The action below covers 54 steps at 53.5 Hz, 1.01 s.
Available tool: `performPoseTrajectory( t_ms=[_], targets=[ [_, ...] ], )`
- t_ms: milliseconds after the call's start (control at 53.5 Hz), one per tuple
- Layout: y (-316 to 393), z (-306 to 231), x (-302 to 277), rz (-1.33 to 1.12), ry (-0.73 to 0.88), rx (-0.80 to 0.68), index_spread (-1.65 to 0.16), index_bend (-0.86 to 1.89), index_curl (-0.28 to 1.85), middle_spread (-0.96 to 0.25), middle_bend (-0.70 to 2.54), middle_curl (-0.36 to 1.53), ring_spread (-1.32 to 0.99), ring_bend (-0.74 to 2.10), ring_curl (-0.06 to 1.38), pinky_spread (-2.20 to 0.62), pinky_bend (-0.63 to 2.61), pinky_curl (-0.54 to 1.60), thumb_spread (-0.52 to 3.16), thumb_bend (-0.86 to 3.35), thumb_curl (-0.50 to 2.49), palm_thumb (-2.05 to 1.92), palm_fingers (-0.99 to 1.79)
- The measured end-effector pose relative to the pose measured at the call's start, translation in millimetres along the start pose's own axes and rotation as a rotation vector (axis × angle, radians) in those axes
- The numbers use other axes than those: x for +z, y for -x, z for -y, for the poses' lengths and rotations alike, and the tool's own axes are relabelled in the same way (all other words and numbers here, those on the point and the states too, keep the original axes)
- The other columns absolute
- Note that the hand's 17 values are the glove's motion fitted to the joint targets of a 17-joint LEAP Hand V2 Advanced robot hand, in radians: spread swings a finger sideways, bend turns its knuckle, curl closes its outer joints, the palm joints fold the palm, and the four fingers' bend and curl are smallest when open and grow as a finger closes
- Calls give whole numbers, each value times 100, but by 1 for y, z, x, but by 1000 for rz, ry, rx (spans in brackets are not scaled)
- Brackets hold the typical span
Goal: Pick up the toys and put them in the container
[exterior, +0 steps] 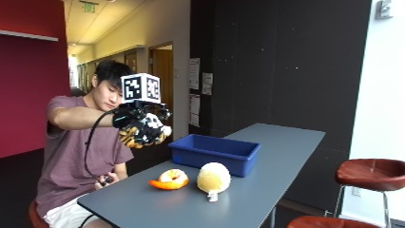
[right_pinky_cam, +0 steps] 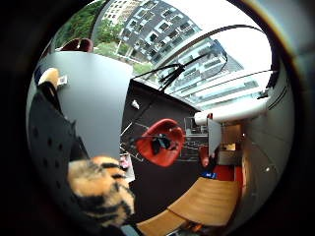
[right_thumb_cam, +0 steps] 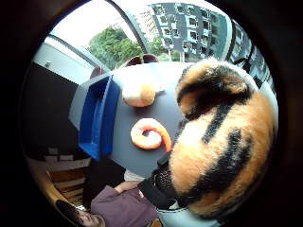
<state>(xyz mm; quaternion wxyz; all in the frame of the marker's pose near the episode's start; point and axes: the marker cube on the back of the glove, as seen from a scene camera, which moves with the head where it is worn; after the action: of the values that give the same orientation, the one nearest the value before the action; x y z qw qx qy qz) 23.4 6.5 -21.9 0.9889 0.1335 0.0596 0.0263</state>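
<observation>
In the outside view my gloved right hand (exterior: 140, 121) is raised well above the table's near end and grips an orange-and-black striped tiger plush (exterior: 142, 133). The plush fills much of the thumb side palm view (right_thumb_cam: 222, 142) and shows in the little finger side palm view (right_pinky_cam: 101, 189). On the grey table (exterior: 253, 190) lie an orange shrimp toy (exterior: 169, 180) (right_thumb_cam: 150, 134) and a pale yellow round plush (exterior: 213, 178) (right_thumb_cam: 138, 93). Behind them stands the blue container (exterior: 215, 152) (right_thumb_cam: 97, 118), with nothing seen inside.
The table is long and narrow, running away along a dark wall. Brown stools (exterior: 370, 173) stand at its far side to the right. The person sits at the table's near end, with the other hand low by the edge.
</observation>
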Motion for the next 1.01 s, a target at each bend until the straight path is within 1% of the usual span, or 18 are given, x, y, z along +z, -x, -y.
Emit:
performPoseTrajectory(
  t_ms=[187, 374, 411, 467, 486, 579, 635, 673, 691, 710, 766, 803, 841, 916, 1009],
  targets=[
    [66, 15, -45, 5, -48, -88, -11, 71, 99, -13, 150, 69, -27, 137, 54, -31, 96, 63, 86, -1, 76, 31, 108],
    [184, 39, -91, 141, -108, -195, -11, 67, 104, -13, 150, 68, -27, 138, 53, -31, 95, 64, 87, -1, 77, 31, 109],
    [216, 39, -98, 181, -106, -270, -11, 66, 105, -13, 150, 68, -27, 138, 53, -31, 94, 65, 87, -2, 78, 30, 109],
    [256, 32, -106, 218, -111, -442, -12, 65, 106, -13, 150, 68, -27, 137, 53, -31, 94, 65, 87, -2, 78, 30, 109],
    [268, 33, -107, 215, -114, -466, -11, 64, 107, -13, 150, 68, -27, 138, 53, -31, 94, 65, 87, -2, 78, 30, 109],
    [322, 47, -102, 199, -114, -437, -12, 63, 109, -13, 150, 67, -27, 137, 52, -31, 94, 65, 87, -2, 79, 30, 109],
    [345, 55, -96, 158, -117, -395, -12, 62, 110, -13, 150, 67, -27, 137, 52, -31, 93, 66, 87, -2, 79, 30, 109],
    [362, 58, -93, 184, -101, -359, -12, 61, 111, -13, 150, 67, -27, 137, 52, -31, 93, 66, 87, -2, 79, 30, 109],
    [369, 59, -91, 197, -94, -370, -12, 61, 111, -13, 150, 67, -27, 137, 52, -31, 92, 66, 87, -2, 79, 29, 109],
    [373, 59, -88, 195, -93, -415, -12, 61, 112, -13, 150, 67, -27, 137, 52, -31, 92, 66, 87, -2, 79, 29, 109],
    [381, 60, -76, 149, -105, -617, -12, 59, 113, -12, 149, 67, -27, 137, 52, -31, 92, 66, 87, -2, 79, 29, 109],
    [388, 61, -69, 145, -101, -668, -12, 58, 113, -13, 149, 67, -27, 137, 52, -31, 92, 66, 87, -2, 79, 29, 109],
    [397, 63, -64, 148, -88, -665, -12, 58, 114, -13, 149, 67, -27, 136, 51, -31, 92, 66, 87, -2, 80, 29, 109],
    [413, 65, -56, 142, -65, -590, -12, 56, 115, -12, 149, 66, -27, 136, 51, -31, 91, 67, 87, -2, 80, 28, 109],
    [425, 65, -49, 186, -45, -565, -12, 52, 116, -13, 149, 66, -27, 133, 50, -31, 91, 67, 89, -2, 79, 27, 106]
  ],
)
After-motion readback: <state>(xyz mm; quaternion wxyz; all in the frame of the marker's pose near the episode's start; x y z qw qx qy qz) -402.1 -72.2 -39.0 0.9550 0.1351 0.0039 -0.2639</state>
